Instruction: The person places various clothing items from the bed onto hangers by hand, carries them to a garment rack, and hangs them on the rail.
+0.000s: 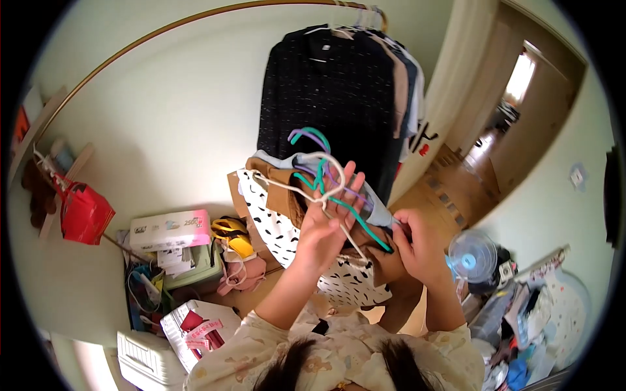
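My left hand (321, 229) is palm up with fingers stretched out, supporting several clothes hangers between fingers and thumb. A white hanger (339, 176) lies nearest me, with a teal hanger (358, 218) and a purple hanger (321, 135) behind it. From them hang a white garment with black spots (270, 225), a brown garment (282, 202) and a light blue garment (378, 207). The fingers of my right hand (417, 246) are closed in a pinch on the light blue garment's edge, near the teal hanger's right end.
A black speckled cardigan (326, 85) and other clothes hang from a rail (195, 19) by an open doorway. At lower left are a tissue pack (168, 229), a yellow bag (233, 236) and a white box (147, 358). A fan (471, 259) and piled clothes (515, 313) are at right.
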`<move>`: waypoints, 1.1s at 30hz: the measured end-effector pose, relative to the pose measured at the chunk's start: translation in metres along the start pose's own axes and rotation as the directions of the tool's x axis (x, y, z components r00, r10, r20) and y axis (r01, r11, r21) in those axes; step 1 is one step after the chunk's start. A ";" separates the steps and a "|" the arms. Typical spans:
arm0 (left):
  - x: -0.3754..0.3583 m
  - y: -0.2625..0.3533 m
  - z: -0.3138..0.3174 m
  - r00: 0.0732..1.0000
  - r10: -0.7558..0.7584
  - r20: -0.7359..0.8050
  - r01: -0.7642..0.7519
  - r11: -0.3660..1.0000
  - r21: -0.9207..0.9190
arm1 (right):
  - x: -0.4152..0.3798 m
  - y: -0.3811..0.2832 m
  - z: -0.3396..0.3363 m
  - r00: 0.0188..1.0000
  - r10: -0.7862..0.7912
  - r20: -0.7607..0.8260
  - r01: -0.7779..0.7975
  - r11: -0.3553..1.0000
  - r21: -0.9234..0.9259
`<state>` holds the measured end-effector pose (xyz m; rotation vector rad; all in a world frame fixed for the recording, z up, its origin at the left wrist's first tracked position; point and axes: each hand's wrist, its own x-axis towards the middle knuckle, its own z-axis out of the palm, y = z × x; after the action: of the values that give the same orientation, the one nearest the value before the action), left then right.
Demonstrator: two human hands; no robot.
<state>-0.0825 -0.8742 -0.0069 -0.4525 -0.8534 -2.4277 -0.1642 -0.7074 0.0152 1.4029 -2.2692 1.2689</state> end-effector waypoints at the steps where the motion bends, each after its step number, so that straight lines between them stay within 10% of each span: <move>1: 0.014 0.006 -0.006 1.000 0.009 -0.012 -0.009 1.000 0.004 | 0.020 0.011 0.003 0.994 -0.106 0.008 0.106 0.992 -0.063; 11: 0.135 0.052 -0.082 0.990 0.131 0.045 -0.134 0.988 0.082 | 0.181 0.046 0.045 0.915 -0.365 -0.172 0.324 0.919 -0.227; 33: 0.205 0.095 -0.193 0.993 0.110 -0.034 -0.109 0.994 0.033 | 0.428 0.181 0.059 0.871 -0.283 -0.401 0.100 0.902 -0.419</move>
<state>-0.2192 -1.1380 -0.0105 -0.4313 -0.8285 -2.3123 -0.5232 -0.9929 0.1110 1.0286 -1.8663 0.8977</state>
